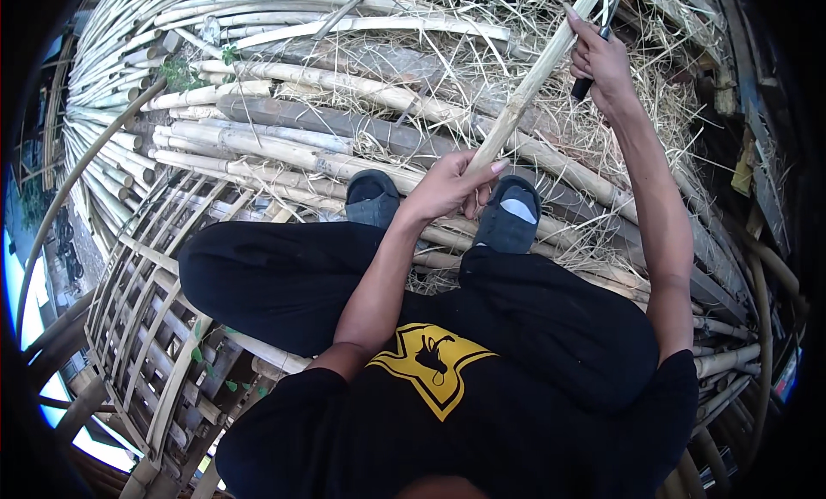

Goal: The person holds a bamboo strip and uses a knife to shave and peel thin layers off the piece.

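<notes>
A long pale strip of split bamboo [535, 84] slants from between my feet up to the top edge. Its near end sits in my left hand [450, 186], fingers closed around it close to my slippers. Farther out, my right hand [598, 64] grips the black handle of a knife [582, 88], whose blade shows only in part at the top edge. That hand lies against the strip's right side, with the index finger stretched along it. Whether the blade touches the strip I cannot tell.
Bamboo poles [327, 82] lie in rows across the ground, with a stack of pole ends [116, 176] at the left. Shavings [576, 138] cover the ground ahead. A woven bamboo lattice [159, 327] stands left of my knee. My slippers [508, 228] rest on poles.
</notes>
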